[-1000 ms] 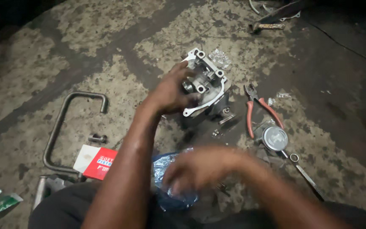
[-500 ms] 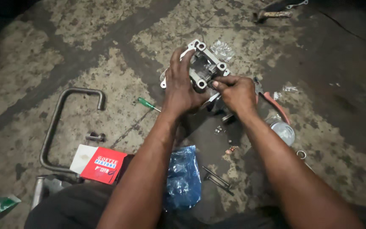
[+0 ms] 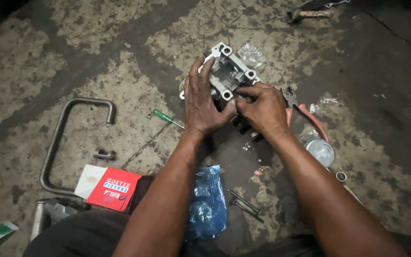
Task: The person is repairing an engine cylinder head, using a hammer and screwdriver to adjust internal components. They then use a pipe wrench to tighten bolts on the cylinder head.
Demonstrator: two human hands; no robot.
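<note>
Metal engine part [image 3: 231, 71], far centre on the concrete floor [image 3: 72, 47]: left hand [image 3: 205, 100] wraps its left side, right hand [image 3: 262, 107] pinches its near edge. Likely heavy, rigid, oily; best gripped by the cast body.

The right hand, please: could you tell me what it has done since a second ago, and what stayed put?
The right hand rose from the blue plastic bag to the grey metal engine part and now pinches its near edge. The left hand kept its grip on that part. The red box, bent pipe and pliers stayed put.
</note>
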